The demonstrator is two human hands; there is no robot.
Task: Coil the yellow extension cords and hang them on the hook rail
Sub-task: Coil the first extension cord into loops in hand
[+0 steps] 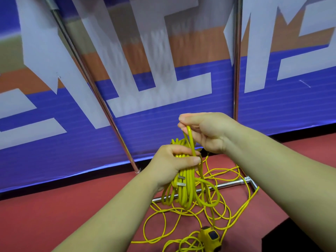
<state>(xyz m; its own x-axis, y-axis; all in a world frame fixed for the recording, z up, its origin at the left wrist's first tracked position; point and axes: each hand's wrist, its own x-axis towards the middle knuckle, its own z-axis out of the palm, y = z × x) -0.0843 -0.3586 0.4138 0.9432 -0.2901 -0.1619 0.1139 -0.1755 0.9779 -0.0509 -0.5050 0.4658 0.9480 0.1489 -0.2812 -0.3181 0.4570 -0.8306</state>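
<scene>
We find a large banner [272, 99] filling the upper view, blue with an orange band and big white block letters. The letters are cut off at the frame edges and partly blurred; we cannot read a word from them. No brand or label is legible anywhere. Two chrome poles [87, 73] cross in front of the banner, one slanted, one nearly upright.

Below lies a red floor [54, 215], carrying loose loops of thin yellow cord [223, 211] spread beneath the hands. A chrome bar [227, 184] lies flat on the floor behind the loops, partly covered by them.

The left hand [171, 164] is closed in a full grip round the upper part of the coiled yellow extension cord [185, 188], thumb pressed across the front of the strands. The coil hangs down from this fist in several long loops, above the floor. Two small silver clips [181, 180] sit on the strands just under the fist.

The right hand [207, 131] is above and just beside the left, fingers curled and pinched on a single loop of the same cord, which bends over at the fingertips and runs down into the left fist.

A yellow socket block [209, 237] with dark faces lies near the lower edge, partly cut off. The hook rail cannot be made out with certainty.
</scene>
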